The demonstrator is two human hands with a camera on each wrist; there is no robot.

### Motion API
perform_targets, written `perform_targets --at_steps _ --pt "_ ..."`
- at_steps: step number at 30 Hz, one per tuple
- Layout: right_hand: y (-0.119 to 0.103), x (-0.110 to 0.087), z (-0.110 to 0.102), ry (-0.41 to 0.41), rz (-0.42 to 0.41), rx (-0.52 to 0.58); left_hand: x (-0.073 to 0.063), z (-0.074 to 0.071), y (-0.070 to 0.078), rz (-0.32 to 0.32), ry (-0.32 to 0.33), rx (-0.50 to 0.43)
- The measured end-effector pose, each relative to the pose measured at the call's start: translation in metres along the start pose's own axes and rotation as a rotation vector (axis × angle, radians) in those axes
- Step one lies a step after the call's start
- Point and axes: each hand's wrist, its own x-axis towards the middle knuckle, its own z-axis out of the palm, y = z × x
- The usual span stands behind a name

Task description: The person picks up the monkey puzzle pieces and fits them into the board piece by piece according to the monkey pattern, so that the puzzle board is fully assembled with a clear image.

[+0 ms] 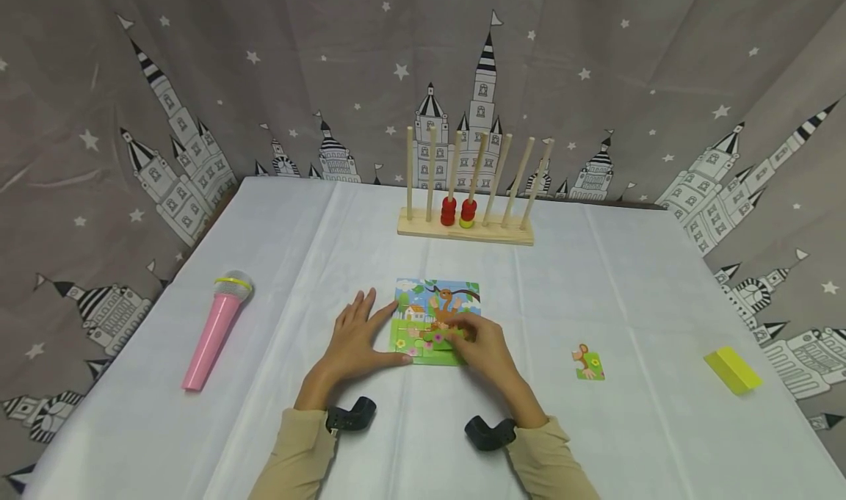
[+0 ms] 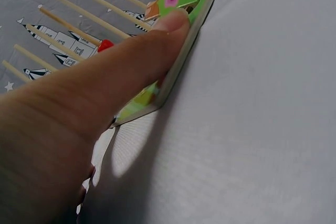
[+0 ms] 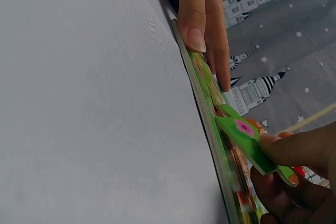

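Note:
A jigsaw board (image 1: 405,352) with a cartoon animal, a house and flowers lies on the white table. My right hand (image 1: 487,349) pinches a green puzzle piece (image 3: 244,136) with a pink flower between thumb and fingers. In the right wrist view that piece is tilted over the board, its lower corner close to the board's near edge. My left hand (image 1: 357,343) spreads its fingers at the board's left side, and its thumb (image 2: 170,27) rests on the near-left border. Part of the board's right side is hidden behind my right hand.
A loose puzzle piece (image 1: 588,363) lies right of my right hand, with a yellow block (image 1: 734,370) farther right. A pink toy microphone (image 1: 214,335) lies at the left. Behind the board stands a wooden peg rack (image 1: 423,228) with red and yellow beads.

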Motion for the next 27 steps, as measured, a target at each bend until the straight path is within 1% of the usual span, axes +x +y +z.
perform_targets --at_steps 8,10,16,17,20,23,27 --pt "-0.0061 0.0052 0.0064 -0.068 0.042 0.019 0.0005 0.0005 0.0011 0.004 -0.001 -0.001" --pt "-0.007 0.0054 0.0064 -0.088 0.054 0.012 0.0001 0.0009 0.001 0.009 0.008 -0.006" --pt "-0.008 0.0033 0.0049 -0.139 0.078 -0.022 -0.0012 0.0027 -0.0009 0.049 0.057 -0.044" --pt "-0.008 0.003 0.0048 -0.142 0.076 -0.03 -0.0012 0.0028 -0.0011 0.056 0.062 -0.047" --pt "-0.0076 0.0025 0.0052 -0.139 0.063 -0.062 -0.0012 0.002 -0.0004 0.049 0.052 -0.034" --pt "-0.0069 0.0018 0.0058 -0.124 0.033 -0.108 -0.001 0.0009 0.0001 0.04 0.038 -0.018" --pt "-0.0072 0.0006 0.0073 -0.103 0.01 -0.13 -0.0011 0.0002 0.0 0.03 0.025 -0.006"
